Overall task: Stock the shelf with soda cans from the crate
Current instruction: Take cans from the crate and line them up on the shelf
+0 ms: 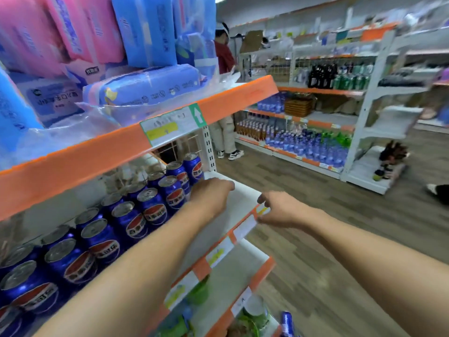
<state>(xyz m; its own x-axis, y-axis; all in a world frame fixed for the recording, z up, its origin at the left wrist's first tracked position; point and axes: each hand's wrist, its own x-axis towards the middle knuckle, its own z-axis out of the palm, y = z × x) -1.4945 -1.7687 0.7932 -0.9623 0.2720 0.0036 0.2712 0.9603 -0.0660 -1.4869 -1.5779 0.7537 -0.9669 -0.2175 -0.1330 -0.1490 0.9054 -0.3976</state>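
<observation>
- Shelf, white board with an orange front edge, runs from 8 o'clock up toward 1 o'clock.
- Soda cans, blue with a red-and-white logo, stand upright in rows on the shelf, filling it from 8 o'clock to about 12 o'clock; the end of the shelf at 1 o'clock is bare.
- Left hand, near centre, palm down, sits just beside the last cans in the row; fingers lie loosely curled over the bare board. Holds nothing that shows; contact with the nearest can cannot be told.
- Right hand, at 3 o'clock of the left, fingers partly curled, thumb and fingertips at the price label on the shelf edge; no can in it.
- One blue can shows at 6 o'clock, low by the frame edge.
- Crate not seen.
- Blue and pink soft packs fill the shelf above, 10 to 12 o'clock.
</observation>
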